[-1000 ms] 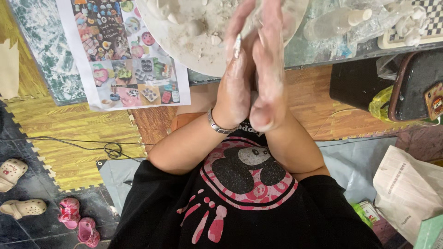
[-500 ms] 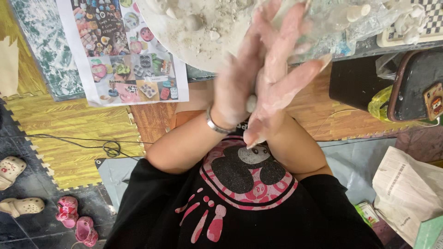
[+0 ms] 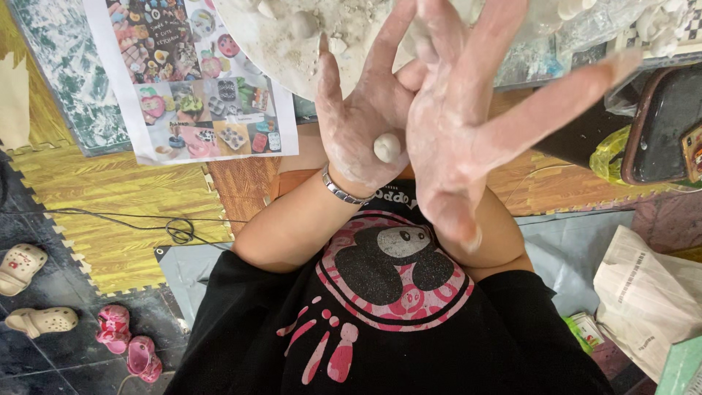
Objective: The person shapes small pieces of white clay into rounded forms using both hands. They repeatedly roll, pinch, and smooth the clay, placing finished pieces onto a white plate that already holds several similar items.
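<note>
Left hand point(image 3: 356, 128) raised above the chest, palm up and dusted white, fingers stretched out and only slightly apart, gripping nothing. A small whitish clay ball point(image 3: 387, 147) lying loose on that palm, low down near the heel, close above a silver bracelet point(image 3: 341, 192) on the wrist. Right hand point(image 3: 468, 124) crossed over beside it, also coated pale, fingers fanned wide apart, not closed on anything. Ball just beside the inner edge of the right hand; touching it or not, cannot tell. Behind the fingers, at the top edge of the view, a round white slab point(image 3: 292, 40) powdered and strewn with clay crumbs. To its left, a printed sheet point(image 3: 197, 80) of small colourful pictures, overhanging the near edge of the work surface. Below the hands, a black shirt point(image 3: 380, 329) with a pink and black print. On the floor at left, yellow foam mats point(image 3: 110, 197) with a thin black cable point(image 3: 146, 223) across them, beige sandals point(image 3: 25, 289) at the left edge and pink sandals point(image 3: 128, 344) close by. At lower right, a crumpled paper bag point(image 3: 643, 292).
</note>
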